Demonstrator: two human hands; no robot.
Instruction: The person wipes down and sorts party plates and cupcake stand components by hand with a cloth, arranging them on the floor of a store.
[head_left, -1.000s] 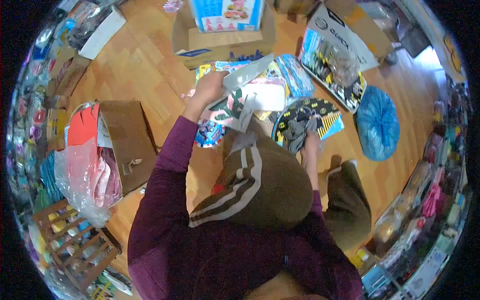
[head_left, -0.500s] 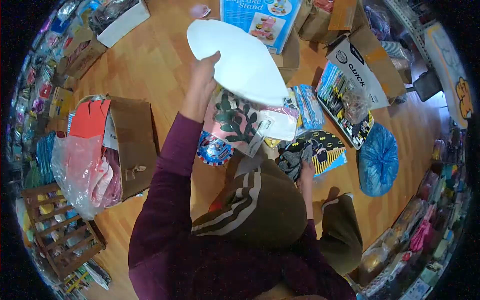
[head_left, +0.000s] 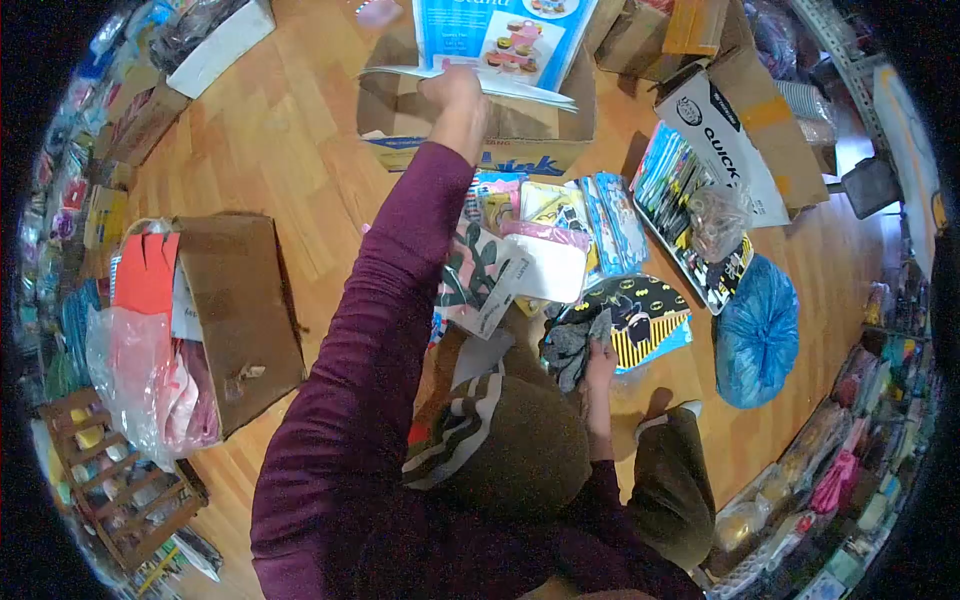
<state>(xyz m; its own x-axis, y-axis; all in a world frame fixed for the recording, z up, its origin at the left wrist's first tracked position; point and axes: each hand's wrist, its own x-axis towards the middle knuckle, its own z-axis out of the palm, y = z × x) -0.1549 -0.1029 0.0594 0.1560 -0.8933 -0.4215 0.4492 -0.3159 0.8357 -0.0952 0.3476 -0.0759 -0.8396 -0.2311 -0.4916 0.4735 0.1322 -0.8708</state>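
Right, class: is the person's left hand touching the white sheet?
Touching. The head view shows the left hand with the white sheet in its grip, the sheet sticking out on both sides.

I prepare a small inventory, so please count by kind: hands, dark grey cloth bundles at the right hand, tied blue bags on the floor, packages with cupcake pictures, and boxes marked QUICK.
Hands: 2 (left hand, right hand)
Dark grey cloth bundle: 1
Tied blue bag: 1
Package with cupcake pictures: 1
Box marked QUICK: 1
Total: 6
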